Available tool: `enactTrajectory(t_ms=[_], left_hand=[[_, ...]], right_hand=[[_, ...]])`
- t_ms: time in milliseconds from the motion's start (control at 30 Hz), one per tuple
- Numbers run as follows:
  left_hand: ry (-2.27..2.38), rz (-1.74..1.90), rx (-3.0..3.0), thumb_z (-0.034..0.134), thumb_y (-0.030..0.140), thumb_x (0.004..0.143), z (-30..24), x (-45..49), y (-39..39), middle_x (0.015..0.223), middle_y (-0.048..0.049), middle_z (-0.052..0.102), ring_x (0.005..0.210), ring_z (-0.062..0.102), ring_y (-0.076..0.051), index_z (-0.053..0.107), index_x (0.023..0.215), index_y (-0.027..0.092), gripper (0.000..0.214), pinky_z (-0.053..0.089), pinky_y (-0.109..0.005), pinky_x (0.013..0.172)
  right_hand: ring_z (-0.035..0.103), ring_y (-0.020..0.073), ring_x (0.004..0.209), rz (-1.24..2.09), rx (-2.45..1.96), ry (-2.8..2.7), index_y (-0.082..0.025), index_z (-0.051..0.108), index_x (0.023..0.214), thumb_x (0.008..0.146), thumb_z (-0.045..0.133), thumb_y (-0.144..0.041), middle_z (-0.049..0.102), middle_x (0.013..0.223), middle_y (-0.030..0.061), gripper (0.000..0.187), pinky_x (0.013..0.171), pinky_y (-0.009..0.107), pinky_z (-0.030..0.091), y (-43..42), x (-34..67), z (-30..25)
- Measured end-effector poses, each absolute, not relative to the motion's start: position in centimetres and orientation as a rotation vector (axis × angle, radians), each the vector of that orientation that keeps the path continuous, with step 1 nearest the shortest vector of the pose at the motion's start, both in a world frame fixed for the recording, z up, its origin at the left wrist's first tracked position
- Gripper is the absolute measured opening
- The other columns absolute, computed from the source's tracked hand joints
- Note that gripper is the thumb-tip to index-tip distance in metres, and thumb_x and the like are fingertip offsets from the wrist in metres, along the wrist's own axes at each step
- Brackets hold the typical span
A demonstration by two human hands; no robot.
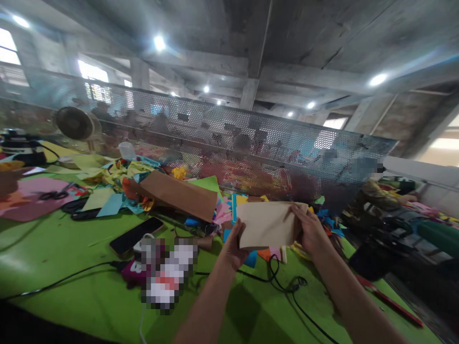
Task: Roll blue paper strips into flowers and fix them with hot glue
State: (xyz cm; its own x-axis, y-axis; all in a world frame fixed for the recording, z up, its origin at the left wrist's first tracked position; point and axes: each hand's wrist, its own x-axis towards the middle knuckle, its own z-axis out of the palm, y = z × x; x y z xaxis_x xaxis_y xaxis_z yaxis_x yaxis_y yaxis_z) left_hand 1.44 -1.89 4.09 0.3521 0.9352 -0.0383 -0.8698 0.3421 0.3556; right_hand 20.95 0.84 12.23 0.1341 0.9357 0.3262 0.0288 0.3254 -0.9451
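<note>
Both hands hold up a cream sheet of paper [267,224] above the table. My left hand [233,248] grips its lower left side, thumb on the front face. At the opposite edge, my right hand [311,229] is closed on the upper right side, where the sheet bends slightly. Whether it is one sheet or a folded piece I cannot tell. Behind the paper lie colourful paper scraps [224,210], and a long brown sheet of paper [179,193] rests to the left. The fingers behind the paper are partly hidden.
On the green table [82,258] lie a black phone [136,235], a blurred-out phone-like item [168,277], black cable [287,289] and scissors [57,193]. A perforated metal screen [215,129] runs behind, with a fan [73,123] at left. Another person's sleeve [376,191] shows right.
</note>
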Motion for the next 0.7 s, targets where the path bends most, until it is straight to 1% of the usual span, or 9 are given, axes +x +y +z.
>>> enactTrajectory(t_ms=[133, 200, 300, 367, 433, 500, 567, 633, 700], left_hand=[[0.186, 1.147, 0.367, 0.067, 0.056, 0.080, 4.1, 1.8, -1.7, 0.104, -0.0084, 0.075, 0.101, 0.071, -0.026, 0.064, 0.116, 0.016, 0.054, 0.056, -0.039, 0.088], [0.160, 1.124, 0.415, 0.064, 0.059, 0.081, 4.0, 2.0, -1.8, 0.109, -0.0088, 0.074, 0.101, 0.070, -0.026, 0.063, 0.120, 0.016, 0.057, 0.057, -0.036, 0.085], [0.175, 1.103, 0.430, 0.067, 0.058, 0.080, 4.0, 2.4, -2.1, 0.111, -0.0106, 0.074, 0.104, 0.070, -0.026, 0.063, 0.123, 0.015, 0.061, 0.056, -0.033, 0.086], [0.241, 1.088, 0.393, 0.069, 0.054, 0.080, 4.0, 2.5, -2.3, 0.106, -0.0112, 0.075, 0.102, 0.071, -0.025, 0.064, 0.120, 0.013, 0.058, 0.057, -0.031, 0.085], [0.294, 1.058, 0.366, 0.069, 0.050, 0.080, 4.0, 2.7, -2.5, 0.101, -0.0119, 0.076, 0.096, 0.072, -0.026, 0.066, 0.118, 0.011, 0.054, 0.058, -0.030, 0.081], [0.305, 1.062, 0.368, 0.072, 0.045, 0.079, 3.9, 2.9, -2.5, 0.104, -0.0119, 0.075, 0.095, 0.073, -0.026, 0.064, 0.120, 0.012, 0.054, 0.058, -0.030, 0.080], [0.278, 1.129, 0.397, 0.077, 0.037, 0.075, 3.9, 3.0, -2.5, 0.112, -0.0103, 0.073, 0.097, 0.072, -0.025, 0.058, 0.130, 0.016, 0.062, 0.058, -0.030, 0.082], [0.268, 1.214, 0.445, 0.080, 0.031, 0.072, 3.8, 3.1, -2.4, 0.122, -0.0092, 0.069, 0.100, 0.071, -0.026, 0.044, 0.142, 0.022, 0.080, 0.059, -0.031, 0.081], [0.317, 1.269, 0.491, 0.082, 0.031, 0.069, 3.7, 3.0, -2.2, 0.127, -0.0105, 0.065, 0.101, 0.070, -0.028, 0.027, 0.151, 0.027, 0.099, 0.060, -0.033, 0.077]], right_hand=[[0.071, 0.0298, 0.089, 0.928, -1.000, -1.196, -0.026, 0.068, 0.089, 0.074, 0.065, -0.060, 0.076, 0.084, 0.0058, 0.038, 0.078, 0.045, 0.057, 0.6, 21.2, 13.9], [0.070, 0.0299, 0.090, 0.967, -0.966, -1.221, -0.026, 0.066, 0.083, 0.076, 0.060, -0.064, 0.075, 0.083, 0.0067, 0.038, 0.079, 0.046, 0.056, 0.5, 20.9, 14.6], [0.066, 0.0235, 0.067, 0.957, -0.880, -1.235, -0.028, 0.055, 0.070, 0.076, 0.063, -0.063, 0.064, 0.064, 0.0001, 0.037, 0.075, 0.043, 0.056, 0.5, 20.2, 15.4], [0.052, 0.0152, 0.048, 0.947, -0.829, -1.218, -0.028, 0.048, 0.067, 0.073, 0.069, -0.059, 0.049, 0.054, -0.0065, 0.039, 0.070, 0.038, 0.055, 0.4, 19.7, 15.6], [0.037, 0.0099, 0.040, 0.952, -0.803, -1.209, -0.028, 0.050, 0.074, 0.073, 0.072, -0.055, 0.039, 0.054, -0.0100, 0.035, 0.061, 0.032, 0.053, 0.1, 19.2, 15.7], [0.033, 0.0088, 0.040, 0.914, -0.830, -1.266, -0.030, 0.056, 0.090, 0.076, 0.072, -0.050, 0.039, 0.057, -0.0106, 0.030, 0.054, 0.027, 0.048, -0.4, 18.8, 15.7], [0.049, 0.0109, 0.051, 0.791, -0.918, -1.470, -0.031, 0.058, 0.105, 0.076, 0.074, -0.046, 0.052, 0.066, -0.0076, 0.036, 0.057, 0.026, 0.047, -1.0, 18.7, 15.6], [0.064, 0.0193, 0.082, 0.550, -1.039, -1.843, -0.030, 0.060, 0.115, 0.073, 0.076, -0.045, 0.066, 0.091, 0.0000, 0.048, 0.074, 0.031, 0.050, -1.7, 18.8, 15.5], [0.060, 0.0296, 0.110, 0.257, -1.144, -2.232, -0.028, 0.058, 0.127, 0.067, 0.079, -0.048, 0.065, 0.120, 0.0074, 0.067, 0.089, 0.039, 0.047, -2.4, 19.0, 15.3]])
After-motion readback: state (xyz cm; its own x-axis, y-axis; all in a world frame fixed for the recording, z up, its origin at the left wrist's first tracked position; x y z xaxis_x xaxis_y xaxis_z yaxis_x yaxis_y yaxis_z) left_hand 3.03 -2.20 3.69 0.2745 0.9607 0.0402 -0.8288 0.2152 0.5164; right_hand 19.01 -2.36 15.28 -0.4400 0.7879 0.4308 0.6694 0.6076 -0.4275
